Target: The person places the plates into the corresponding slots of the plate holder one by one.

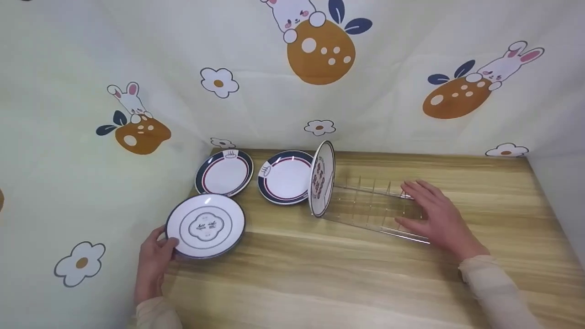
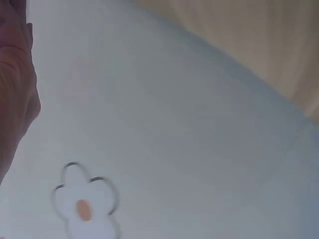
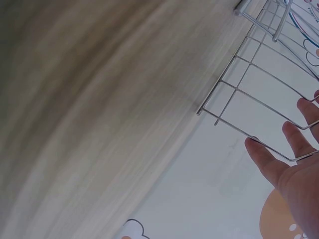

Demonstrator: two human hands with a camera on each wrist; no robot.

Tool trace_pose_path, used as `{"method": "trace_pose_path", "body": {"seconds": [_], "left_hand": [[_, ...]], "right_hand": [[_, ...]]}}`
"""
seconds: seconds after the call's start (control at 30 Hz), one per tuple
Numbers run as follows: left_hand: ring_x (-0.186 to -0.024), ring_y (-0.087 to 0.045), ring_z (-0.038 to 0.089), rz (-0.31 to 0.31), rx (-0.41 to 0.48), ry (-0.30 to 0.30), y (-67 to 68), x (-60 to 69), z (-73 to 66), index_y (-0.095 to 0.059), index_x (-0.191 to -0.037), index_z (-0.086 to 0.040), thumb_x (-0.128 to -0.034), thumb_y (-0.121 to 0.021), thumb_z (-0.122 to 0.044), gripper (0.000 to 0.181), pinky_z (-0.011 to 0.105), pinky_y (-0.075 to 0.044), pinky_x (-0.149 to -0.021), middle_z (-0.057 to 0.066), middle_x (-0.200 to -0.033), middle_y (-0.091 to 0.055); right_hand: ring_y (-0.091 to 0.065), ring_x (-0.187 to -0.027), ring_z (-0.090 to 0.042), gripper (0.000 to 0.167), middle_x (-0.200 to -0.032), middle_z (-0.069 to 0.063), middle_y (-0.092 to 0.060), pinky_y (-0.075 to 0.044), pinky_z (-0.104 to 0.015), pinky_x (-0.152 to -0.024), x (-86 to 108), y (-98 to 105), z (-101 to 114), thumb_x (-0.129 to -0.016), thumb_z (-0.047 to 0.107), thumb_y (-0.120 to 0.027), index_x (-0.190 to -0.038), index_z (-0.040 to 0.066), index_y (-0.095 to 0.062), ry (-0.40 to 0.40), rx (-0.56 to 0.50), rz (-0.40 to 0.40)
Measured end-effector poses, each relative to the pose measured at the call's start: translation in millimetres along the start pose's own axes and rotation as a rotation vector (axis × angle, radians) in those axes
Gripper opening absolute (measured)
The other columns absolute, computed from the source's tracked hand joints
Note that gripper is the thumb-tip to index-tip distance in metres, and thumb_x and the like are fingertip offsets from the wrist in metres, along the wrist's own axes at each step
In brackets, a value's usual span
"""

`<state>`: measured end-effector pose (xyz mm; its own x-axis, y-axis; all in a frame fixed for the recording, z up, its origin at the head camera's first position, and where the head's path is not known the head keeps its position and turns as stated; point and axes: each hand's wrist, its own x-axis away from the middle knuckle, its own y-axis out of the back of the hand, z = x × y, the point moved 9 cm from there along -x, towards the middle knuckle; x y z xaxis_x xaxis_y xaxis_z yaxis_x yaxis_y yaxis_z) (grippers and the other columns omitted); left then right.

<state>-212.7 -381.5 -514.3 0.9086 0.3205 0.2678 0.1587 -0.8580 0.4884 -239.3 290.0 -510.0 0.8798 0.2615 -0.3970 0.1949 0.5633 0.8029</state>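
Note:
My left hand (image 1: 153, 262) holds a white plate (image 1: 228, 230) with a dark rim and central emblem, thumb on its rim and fingers beneath. Whether another plate lies under it I cannot tell. In the left wrist view only part of the hand (image 2: 15, 89) shows. A wire rack (image 1: 397, 234) lies along the table, a plate with red marks (image 1: 322, 183) standing upright at its left end. At the rack's right end is my right hand (image 1: 445, 224), fingers spread and slightly bent. In the right wrist view that hand (image 3: 299, 174) touches the rack's wires (image 3: 239, 90) with its fingertips.
Two plates with dark blue rims, one at the back left (image 1: 224, 176) and one (image 1: 285, 178) beside the upright plate, lie on the wooden table (image 1: 320, 283). Cloth with rabbits and flowers hangs behind (image 1: 388, 91) and along the left (image 1: 45, 183) and right sides.

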Motion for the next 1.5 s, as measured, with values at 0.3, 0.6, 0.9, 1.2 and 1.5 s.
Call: {"method": "trace_pose_path", "body": {"seconds": [0.3,0.6,0.9,1.2,1.5], "left_hand": [[-0.097,-0.069,0.008,0.01,0.284,0.023,-22.0,11.1,-48.5,-0.023,-0.162,0.002,-0.1039,-0.058,-0.011,0.069,0.023,-0.058,-0.088,0.024,-0.136,-0.061],[-0.069,-0.059,0.008,0.18,0.812,0.103,-54.5,25.2,-44.5,-0.04,-0.151,-0.002,-0.1019,-0.062,-0.003,0.054,0.016,-0.05,-0.055,0.007,-0.101,-0.069],[-0.078,-0.056,0.008,0.103,0.452,0.03,-66.8,38.5,-65.2,-0.043,-0.144,0.007,-0.1018,-0.061,-0.012,0.05,0.014,-0.047,-0.062,0.007,-0.105,-0.062],[-0.07,-0.066,0.022,-0.246,0.114,-0.247,-57.9,70.5,-132.2,-0.063,-0.128,0.002,-0.0973,-0.06,-0.014,0.035,0.026,-0.055,-0.057,0.022,-0.105,-0.069],[-0.079,-0.061,0.036,-0.598,-0.151,-0.699,-70.0,120.5,-198.7,-0.067,-0.107,0.01,-0.0919,-0.07,-0.004,0.021,0.046,-0.049,-0.068,0.022,-0.094,-0.066]], "right_hand": [[-0.036,-0.148,-0.032,0.084,-0.157,-0.005,-0.049,-0.036,-0.065,-0.111,-3.6,0,0,-0.083,0.05,-0.085,-0.153,0.016,-0.052,-0.003,-0.003,-0.003],[-0.035,-0.148,-0.03,0.083,-0.157,-0.004,-0.049,-0.037,-0.066,-0.11,-5.7,-2,2,-0.084,0.052,-0.083,-0.154,0.018,-0.052,-0.003,-0.009,0.012],[-0.036,-0.148,-0.032,0.084,-0.156,-0.005,-0.05,-0.036,-0.063,-0.112,-4.9,-3,5,-0.084,0.052,-0.084,-0.153,0.017,-0.052,0.01,-0.004,0.012],[-0.036,-0.148,-0.031,0.084,-0.157,-0.003,-0.049,-0.036,-0.062,-0.112,-3.3,-1,4,-0.084,0.051,-0.084,-0.154,0.016,-0.052,0.005,-0.003,0.01],[-0.036,-0.147,-0.034,0.084,-0.157,-0.004,-0.049,-0.036,-0.066,-0.111,0.7,1,1,-0.084,0.049,-0.084,-0.154,0.016,-0.051,-0.011,-0.02,0.006]]}}
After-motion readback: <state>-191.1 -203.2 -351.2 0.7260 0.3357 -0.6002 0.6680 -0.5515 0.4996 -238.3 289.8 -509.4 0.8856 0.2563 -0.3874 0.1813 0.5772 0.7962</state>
